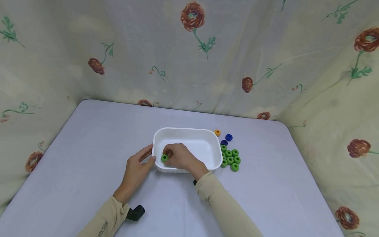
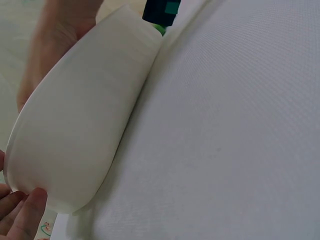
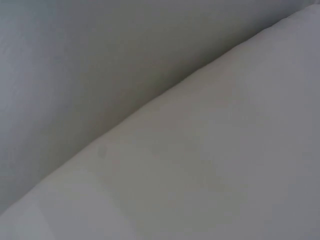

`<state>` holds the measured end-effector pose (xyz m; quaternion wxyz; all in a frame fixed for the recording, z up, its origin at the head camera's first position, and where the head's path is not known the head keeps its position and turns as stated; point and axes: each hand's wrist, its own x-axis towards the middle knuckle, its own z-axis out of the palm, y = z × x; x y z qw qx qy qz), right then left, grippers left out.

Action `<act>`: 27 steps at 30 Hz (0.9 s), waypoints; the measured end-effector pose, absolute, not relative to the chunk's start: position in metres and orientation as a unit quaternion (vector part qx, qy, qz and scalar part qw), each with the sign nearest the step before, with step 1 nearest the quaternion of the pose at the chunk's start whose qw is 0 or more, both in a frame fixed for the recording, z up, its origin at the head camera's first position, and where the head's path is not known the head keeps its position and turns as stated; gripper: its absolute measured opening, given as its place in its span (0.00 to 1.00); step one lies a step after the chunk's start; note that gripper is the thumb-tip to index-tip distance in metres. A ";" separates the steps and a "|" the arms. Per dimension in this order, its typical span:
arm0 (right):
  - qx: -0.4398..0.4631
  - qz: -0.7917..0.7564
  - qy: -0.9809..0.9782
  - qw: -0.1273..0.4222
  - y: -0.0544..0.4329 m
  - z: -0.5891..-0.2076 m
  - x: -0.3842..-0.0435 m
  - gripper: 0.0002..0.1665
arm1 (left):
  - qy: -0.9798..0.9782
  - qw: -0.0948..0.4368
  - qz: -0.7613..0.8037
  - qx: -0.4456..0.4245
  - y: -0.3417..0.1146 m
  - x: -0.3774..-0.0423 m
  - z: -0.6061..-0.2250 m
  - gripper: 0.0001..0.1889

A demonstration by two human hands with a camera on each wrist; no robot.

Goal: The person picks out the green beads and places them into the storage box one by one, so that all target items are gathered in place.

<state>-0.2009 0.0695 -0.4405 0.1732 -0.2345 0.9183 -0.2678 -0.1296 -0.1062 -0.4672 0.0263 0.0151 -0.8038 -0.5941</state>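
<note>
A white rectangular tub (image 1: 192,130) stands on the table. The left hand (image 1: 137,171) rests against its left end, fingers extended along the outer wall. In the left wrist view the thumb (image 2: 34,212) touches that wall close to the rim. The right hand (image 1: 181,157) reaches inside the tub at the left, its bent finger and thumb around a green bead (image 1: 164,158) with a hole through it. Only blurred pale surfaces show in the right wrist view; the right hand is out of sight there.
Several green beads (image 1: 234,167) lie in a cluster right of the tub. Behind them are two blue beads (image 1: 229,137) and an orange bead (image 1: 217,132). Floral cloth (image 1: 225,75) hangs around the back and sides of the white table (image 1: 266,197).
</note>
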 end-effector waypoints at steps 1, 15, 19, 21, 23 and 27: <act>-0.234 -0.266 0.919 0.173 0.069 -0.440 -0.201 0.19 | -0.804 0.027 -0.594 0.015 -0.106 -0.129 -0.467 0.27; -0.237 -0.269 0.917 0.177 0.065 -0.438 -0.200 0.18 | -0.804 0.026 -0.594 0.013 -0.105 -0.128 -0.466 0.27; -0.246 -0.274 0.912 0.180 0.062 -0.440 -0.199 0.16 | -0.806 0.022 -0.591 0.021 -0.105 -0.127 -0.467 0.27; -0.247 -0.273 0.912 0.183 0.059 -0.440 -0.198 0.16 | -0.807 0.019 -0.590 0.025 -0.106 -0.126 -0.468 0.27; -0.248 -0.268 0.913 0.182 0.058 -0.439 -0.198 0.16 | -0.808 0.019 -0.588 0.026 -0.105 -0.126 -0.468 0.27; -0.248 -0.266 0.915 0.175 0.058 -0.438 -0.199 0.15 | -0.810 0.024 -0.586 0.022 -0.104 -0.128 -0.467 0.26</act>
